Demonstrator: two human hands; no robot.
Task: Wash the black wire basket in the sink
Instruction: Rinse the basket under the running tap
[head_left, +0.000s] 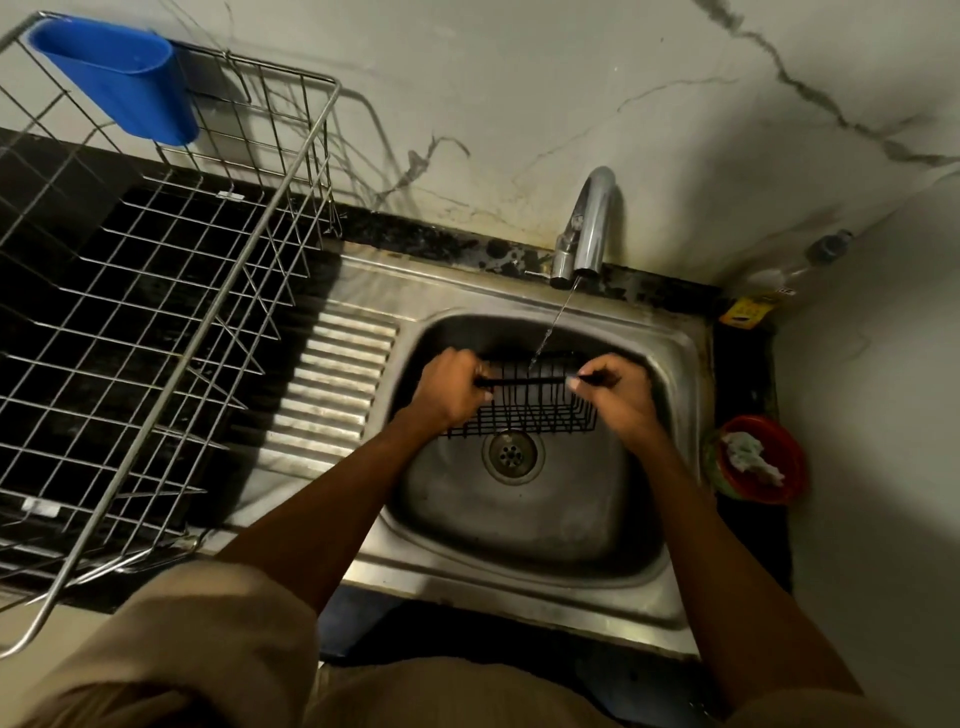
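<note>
A small black wire basket (530, 408) is held over the steel sink (524, 519), just above the drain (513, 455). My left hand (451, 391) grips its near rim at the left end. My right hand (615, 391) pinches the same rim at the right end. A thin stream of water runs from the chrome tap (589, 228) down into the back of the basket.
A large silver wire dish rack (156, 322) stands on the dark counter at the left, with a blue plastic cup holder (117, 78) hung on its back. A red bowl (761, 460) with a scrubber sits right of the sink. A bottle (795, 270) stands in the corner.
</note>
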